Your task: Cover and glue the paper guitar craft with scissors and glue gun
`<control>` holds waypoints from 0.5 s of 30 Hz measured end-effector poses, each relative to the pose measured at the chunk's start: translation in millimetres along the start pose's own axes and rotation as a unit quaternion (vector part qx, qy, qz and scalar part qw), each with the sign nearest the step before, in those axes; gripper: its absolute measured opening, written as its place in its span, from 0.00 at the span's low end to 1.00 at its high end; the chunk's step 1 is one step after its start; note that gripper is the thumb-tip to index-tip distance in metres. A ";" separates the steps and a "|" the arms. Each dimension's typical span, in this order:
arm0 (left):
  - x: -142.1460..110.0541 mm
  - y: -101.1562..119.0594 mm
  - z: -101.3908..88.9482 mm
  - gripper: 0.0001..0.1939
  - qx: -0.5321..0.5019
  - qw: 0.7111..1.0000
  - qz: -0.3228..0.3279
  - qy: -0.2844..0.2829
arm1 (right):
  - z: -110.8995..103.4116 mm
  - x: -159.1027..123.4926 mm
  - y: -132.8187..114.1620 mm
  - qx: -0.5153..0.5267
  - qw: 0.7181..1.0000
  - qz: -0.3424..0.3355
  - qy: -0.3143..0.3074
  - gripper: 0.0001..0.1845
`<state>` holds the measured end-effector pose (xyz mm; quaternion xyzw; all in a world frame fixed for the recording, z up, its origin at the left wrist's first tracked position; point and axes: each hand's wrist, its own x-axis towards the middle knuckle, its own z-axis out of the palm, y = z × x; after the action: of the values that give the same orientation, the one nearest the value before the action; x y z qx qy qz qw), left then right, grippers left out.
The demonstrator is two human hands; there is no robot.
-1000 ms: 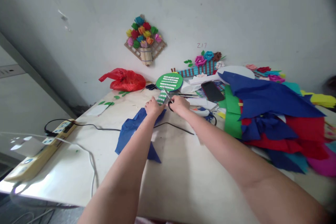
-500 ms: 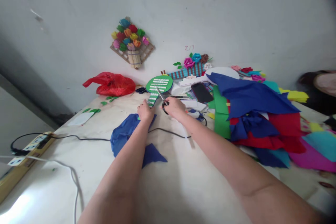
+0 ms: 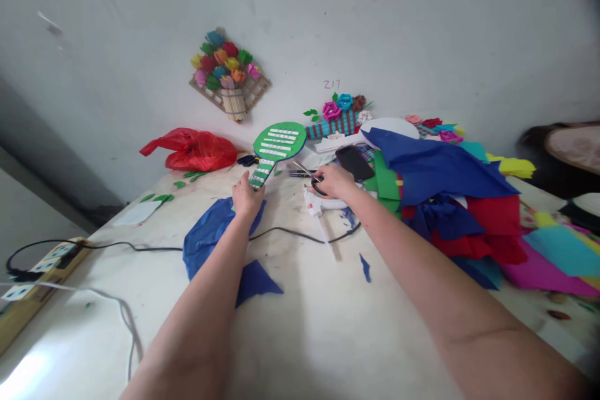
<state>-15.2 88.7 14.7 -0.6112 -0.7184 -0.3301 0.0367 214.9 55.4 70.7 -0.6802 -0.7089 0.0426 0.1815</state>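
My left hand (image 3: 247, 198) grips the narrow handle of a green paddle-shaped craft piece (image 3: 280, 142) that carries white strips and has a blue edge. Below that hand lies a crumpled blue sheet (image 3: 206, 232), partly covered by my forearm. My right hand (image 3: 335, 181) is closed around the black handles of scissors (image 3: 305, 169), whose blades point up and left, apart from the green piece. Just under the right hand rests a white glue gun (image 3: 317, 205) with a clear stick and a black cord.
A red plastic bag (image 3: 194, 149) sits at the back left. Coloured sheets (image 3: 450, 169) are heaped on the right, beside a phone (image 3: 355, 163). A power strip (image 3: 44, 278) lies on the left edge, with cords (image 3: 154, 249) crossing the table. Paper flowers (image 3: 225, 62) hang on the wall.
My right hand has drawn the scissors to the right, away from the green piece. The glue gun now shows more fully. My left hand still holds the handle.
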 end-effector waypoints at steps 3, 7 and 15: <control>-0.7 -2.4 -1.1 0.34 -0.013 1.000 0.013 0.010 | -7.8 -4.2 7.9 -0.067 0.996 -0.033 -0.047 0.20; -0.5 -2.4 -3.6 0.34 -0.030 0.999 0.022 0.012 | -14.4 -11.7 17.0 -0.147 0.976 -0.092 -0.133 0.22; 1.0 -4.5 -13.8 0.34 -0.091 0.994 0.017 0.063 | 7.0 -18.6 29.4 -0.177 0.958 -0.200 -0.107 0.19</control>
<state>-24.4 82.2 24.0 -0.6023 -0.6708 -0.4315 0.0317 240.7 40.5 51.4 -0.5374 -0.8418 -0.0488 -0.0139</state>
